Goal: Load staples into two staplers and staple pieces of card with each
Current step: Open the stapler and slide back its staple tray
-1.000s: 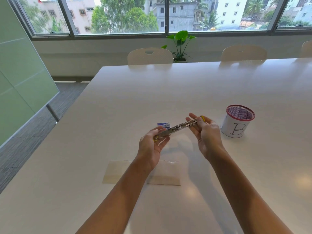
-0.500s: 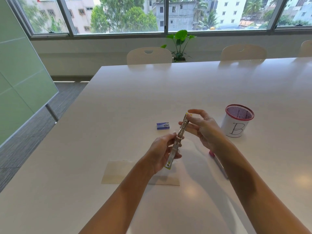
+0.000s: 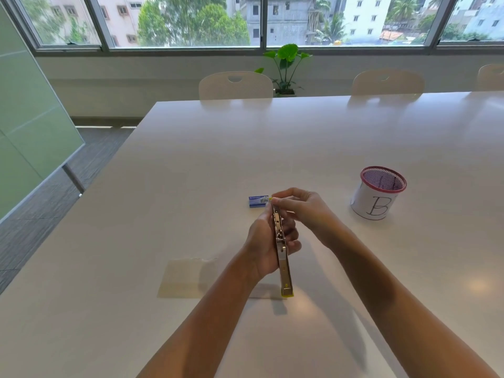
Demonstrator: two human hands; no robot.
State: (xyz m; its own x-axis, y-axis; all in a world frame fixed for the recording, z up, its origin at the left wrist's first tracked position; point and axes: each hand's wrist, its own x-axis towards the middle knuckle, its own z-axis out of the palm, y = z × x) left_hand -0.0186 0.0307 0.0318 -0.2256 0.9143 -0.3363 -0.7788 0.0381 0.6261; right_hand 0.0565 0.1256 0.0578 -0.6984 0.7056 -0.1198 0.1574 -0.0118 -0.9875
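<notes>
Stapler (image 3: 281,245) sits lengthwise in my left hand (image 3: 266,245), opened out flat into 1 long metal strip with a yellow tip at each end, held above the table (image 3: 191,165). My left fingers curl round its middle from underneath, with the near end jutting out past my palm toward me. My right hand (image 3: 302,211) comes in from the right and pinches the far end of the strip between thumb and fingertips, right at the small yellow tip there.

Just beyond that far tip, a small blue staple box (image 3: 258,201) lies flat on the table, partly hidden by my right fingers. Below my left wrist, 1 pale piece of card (image 3: 185,278) lies flat on the table, its right part covered by my forearm. Well off to the right stands a mesh cup (image 3: 377,193) with a red rim and a white paper wrap marked with the letter B; I cannot make out what is inside it.
</notes>
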